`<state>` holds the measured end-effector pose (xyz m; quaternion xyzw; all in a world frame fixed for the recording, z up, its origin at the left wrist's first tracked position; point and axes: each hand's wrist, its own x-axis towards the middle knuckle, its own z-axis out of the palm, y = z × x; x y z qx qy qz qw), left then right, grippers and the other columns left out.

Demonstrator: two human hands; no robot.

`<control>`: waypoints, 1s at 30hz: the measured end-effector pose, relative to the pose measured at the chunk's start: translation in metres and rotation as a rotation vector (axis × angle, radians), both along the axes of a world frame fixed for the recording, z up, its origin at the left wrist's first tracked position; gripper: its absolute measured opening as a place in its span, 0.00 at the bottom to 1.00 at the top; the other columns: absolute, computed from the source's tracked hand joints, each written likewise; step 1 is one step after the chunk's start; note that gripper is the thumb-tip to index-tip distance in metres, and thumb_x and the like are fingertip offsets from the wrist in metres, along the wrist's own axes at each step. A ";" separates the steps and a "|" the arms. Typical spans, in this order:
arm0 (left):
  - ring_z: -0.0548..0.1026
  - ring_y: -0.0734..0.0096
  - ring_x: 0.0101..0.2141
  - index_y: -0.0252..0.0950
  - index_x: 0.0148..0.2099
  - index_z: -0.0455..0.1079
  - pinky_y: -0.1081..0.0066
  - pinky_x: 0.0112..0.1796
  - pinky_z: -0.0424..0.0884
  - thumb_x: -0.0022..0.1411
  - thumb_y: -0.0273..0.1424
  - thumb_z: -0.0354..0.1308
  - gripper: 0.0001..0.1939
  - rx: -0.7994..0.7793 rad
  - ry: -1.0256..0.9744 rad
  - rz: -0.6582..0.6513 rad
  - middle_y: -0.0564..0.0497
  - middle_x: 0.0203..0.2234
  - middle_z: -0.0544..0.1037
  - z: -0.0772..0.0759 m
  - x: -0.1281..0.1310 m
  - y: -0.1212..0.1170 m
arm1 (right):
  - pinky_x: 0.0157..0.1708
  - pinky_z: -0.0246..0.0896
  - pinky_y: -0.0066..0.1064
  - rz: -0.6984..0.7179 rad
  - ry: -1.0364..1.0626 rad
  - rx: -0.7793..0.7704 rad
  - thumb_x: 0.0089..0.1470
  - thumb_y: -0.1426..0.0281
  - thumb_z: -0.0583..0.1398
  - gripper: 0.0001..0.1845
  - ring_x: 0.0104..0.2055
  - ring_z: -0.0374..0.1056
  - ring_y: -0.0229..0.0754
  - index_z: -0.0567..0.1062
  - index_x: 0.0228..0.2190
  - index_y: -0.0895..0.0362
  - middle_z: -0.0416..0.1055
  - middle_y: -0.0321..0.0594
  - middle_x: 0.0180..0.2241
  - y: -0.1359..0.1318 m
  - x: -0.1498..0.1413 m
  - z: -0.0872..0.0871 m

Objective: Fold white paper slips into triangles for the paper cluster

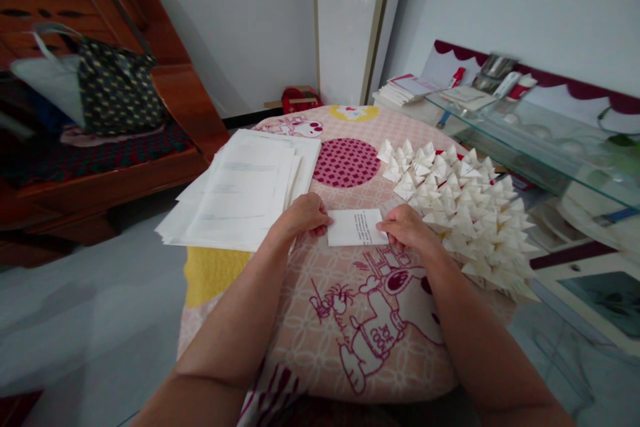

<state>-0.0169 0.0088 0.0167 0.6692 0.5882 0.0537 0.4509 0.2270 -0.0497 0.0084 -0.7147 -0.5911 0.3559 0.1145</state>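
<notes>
A small folded sheet of white paper [347, 227] with printed lines on its right part is held level just above the patterned cloth. My left hand [306, 215] pinches its left edge between thumb and fingers. At the right edge, my right hand [404, 225] grips it the same way. Left of my left hand lies a stack of printed paper sheets [235, 187], its edges uneven. To the right of my right hand stand many folded white paper pieces [450, 200] with pointed tips, set close together in rows.
The table is covered by a pink patterned cloth [350, 333]. A glass shelf [540, 153] with papers and small items stands at the right. On the left is a wooden bench [175, 100] with a dark patterned bag [117, 87]. A red box [300, 99] sits behind the table.
</notes>
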 end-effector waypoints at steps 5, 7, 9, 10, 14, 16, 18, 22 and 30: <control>0.71 0.77 0.17 0.32 0.22 0.71 0.75 0.24 0.70 0.57 0.24 0.62 0.11 -0.003 -0.009 0.012 0.51 0.15 0.75 0.000 0.001 0.000 | 0.15 0.54 0.25 -0.013 0.005 0.002 0.60 0.69 0.60 0.18 0.12 0.63 0.33 0.70 0.19 0.58 0.70 0.37 0.15 0.000 -0.001 0.000; 0.71 0.77 0.17 0.32 0.22 0.71 0.75 0.24 0.70 0.58 0.24 0.61 0.12 -0.009 -0.015 0.017 0.51 0.15 0.75 0.000 0.001 0.000 | 0.15 0.54 0.25 -0.011 0.002 -0.002 0.60 0.69 0.60 0.18 0.12 0.63 0.34 0.70 0.18 0.58 0.70 0.37 0.15 0.000 -0.001 0.000; 0.71 0.77 0.17 0.31 0.23 0.71 0.75 0.25 0.71 0.59 0.24 0.61 0.12 -0.019 -0.018 0.019 0.51 0.15 0.75 -0.001 0.001 0.001 | 0.15 0.54 0.25 -0.006 -0.007 -0.001 0.60 0.69 0.60 0.19 0.13 0.63 0.34 0.70 0.18 0.58 0.70 0.37 0.16 0.000 0.000 0.000; 0.71 0.77 0.17 0.31 0.23 0.71 0.74 0.25 0.71 0.59 0.24 0.61 0.12 -0.025 -0.018 0.020 0.51 0.15 0.75 -0.001 0.001 0.001 | 0.15 0.54 0.25 -0.003 -0.010 0.003 0.60 0.68 0.60 0.19 0.13 0.63 0.34 0.70 0.18 0.58 0.70 0.37 0.16 0.000 0.000 -0.001; 0.71 0.75 0.18 0.31 0.24 0.72 0.73 0.26 0.72 0.58 0.24 0.61 0.10 -0.027 -0.006 0.023 0.50 0.15 0.75 -0.002 0.001 0.002 | 0.16 0.53 0.26 0.004 -0.023 0.025 0.60 0.67 0.60 0.19 0.13 0.63 0.34 0.71 0.19 0.58 0.70 0.38 0.16 0.000 0.001 -0.002; 0.72 0.75 0.18 0.30 0.25 0.73 0.72 0.26 0.72 0.58 0.24 0.61 0.09 -0.021 0.003 0.025 0.50 0.16 0.75 -0.003 0.001 0.002 | 0.16 0.54 0.26 0.006 -0.030 0.025 0.61 0.67 0.60 0.19 0.13 0.63 0.34 0.71 0.19 0.58 0.70 0.38 0.16 0.001 0.001 -0.003; 0.72 0.75 0.18 0.30 0.26 0.74 0.72 0.27 0.72 0.59 0.24 0.60 0.09 -0.019 0.014 0.029 0.50 0.16 0.75 -0.004 0.002 0.003 | 0.17 0.55 0.26 0.003 -0.043 0.017 0.61 0.67 0.60 0.19 0.13 0.64 0.34 0.72 0.19 0.59 0.71 0.38 0.16 0.001 0.001 -0.004; 0.72 0.75 0.19 0.29 0.27 0.75 0.73 0.27 0.73 0.60 0.25 0.60 0.09 -0.019 0.035 0.024 0.51 0.16 0.75 -0.005 0.002 0.003 | 0.18 0.55 0.27 -0.003 -0.068 0.006 0.61 0.66 0.60 0.18 0.14 0.64 0.34 0.73 0.20 0.59 0.72 0.39 0.17 0.002 0.001 -0.004; 0.72 0.75 0.19 0.29 0.28 0.75 0.73 0.27 0.72 0.60 0.25 0.59 0.09 0.006 0.072 0.005 0.50 0.17 0.76 -0.004 0.003 0.002 | 0.18 0.54 0.26 -0.018 -0.056 0.010 0.61 0.67 0.60 0.19 0.14 0.63 0.34 0.71 0.19 0.59 0.70 0.38 0.16 0.001 -0.001 -0.002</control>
